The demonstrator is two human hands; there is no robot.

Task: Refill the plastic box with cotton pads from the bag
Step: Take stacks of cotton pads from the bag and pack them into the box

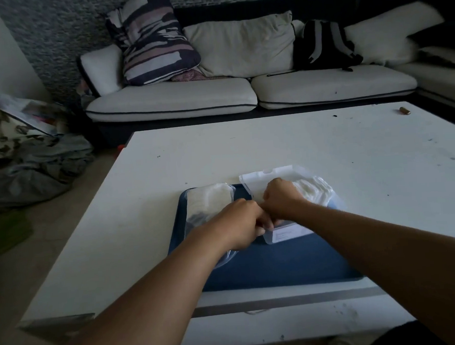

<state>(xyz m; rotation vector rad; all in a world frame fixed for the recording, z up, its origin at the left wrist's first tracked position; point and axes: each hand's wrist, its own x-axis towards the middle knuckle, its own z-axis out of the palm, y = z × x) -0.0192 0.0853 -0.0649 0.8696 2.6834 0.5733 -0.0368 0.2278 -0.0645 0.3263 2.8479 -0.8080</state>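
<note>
Fingers of both hands curl down, right hand (pixel 281 195) on cotton pads (pixel 312 191) in plastic box (pixel 286 234), left hand (pixel 241 222) steadying its edge; should press evenly, judging.

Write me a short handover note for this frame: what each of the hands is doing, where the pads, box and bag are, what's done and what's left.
Left hand: fingers curled at the near left corner of the plastic box; what it grips is hidden.
Right hand: curled over the box, pressing on the cotton pads.
The box sits on the blue tray, lid open toward the sofa, pads heaped above its rim.
The bag lies on the tray's left side, pads still showing inside.
Done: box opened, a load of pads put in.
Left: settle the pile, add more if room allows, shut the lid.
</note>
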